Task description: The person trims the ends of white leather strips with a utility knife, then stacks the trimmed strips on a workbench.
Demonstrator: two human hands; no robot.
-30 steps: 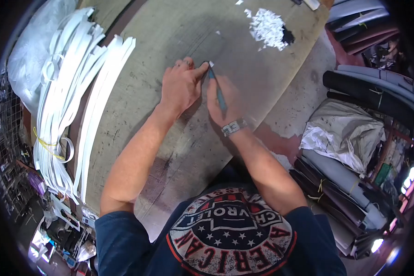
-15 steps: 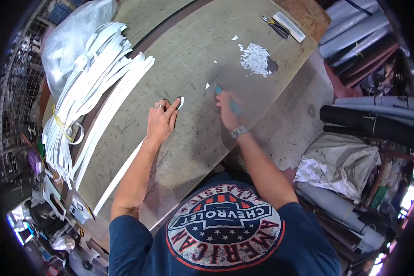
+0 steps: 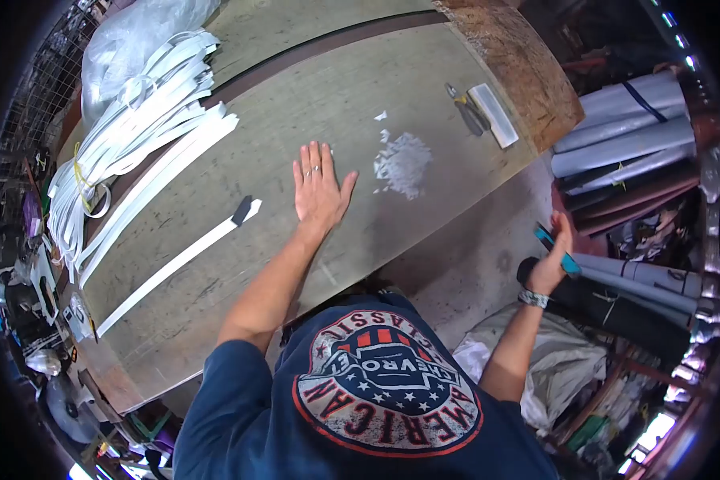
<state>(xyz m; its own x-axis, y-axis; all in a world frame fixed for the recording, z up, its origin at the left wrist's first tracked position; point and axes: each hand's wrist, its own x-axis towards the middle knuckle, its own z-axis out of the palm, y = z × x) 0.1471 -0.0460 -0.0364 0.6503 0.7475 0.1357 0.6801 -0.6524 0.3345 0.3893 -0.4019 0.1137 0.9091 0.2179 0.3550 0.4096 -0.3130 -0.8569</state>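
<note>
My left hand lies flat on the worktable, fingers stretched out, left of a heap of small white offcuts. A tiny white bit shows by its fingertips. Beyond the table's right edge, my right hand is closed around a slim teal utility knife; its blade cannot be made out. Left of my left hand, a single white strip runs across the table. A small dark flat piece lies across it near its pointed end, touched by neither hand.
A bundle of white strips lies at the left beside more long strips. At the far right of the table are pliers and a white tray. Rolls of material are stacked beyond the table's right side.
My left hand has left the strip's end and moved right, flattening near the heap. Stray white triangles are now close to the heap. My right hand swung right, off the table, with the knife.
</note>
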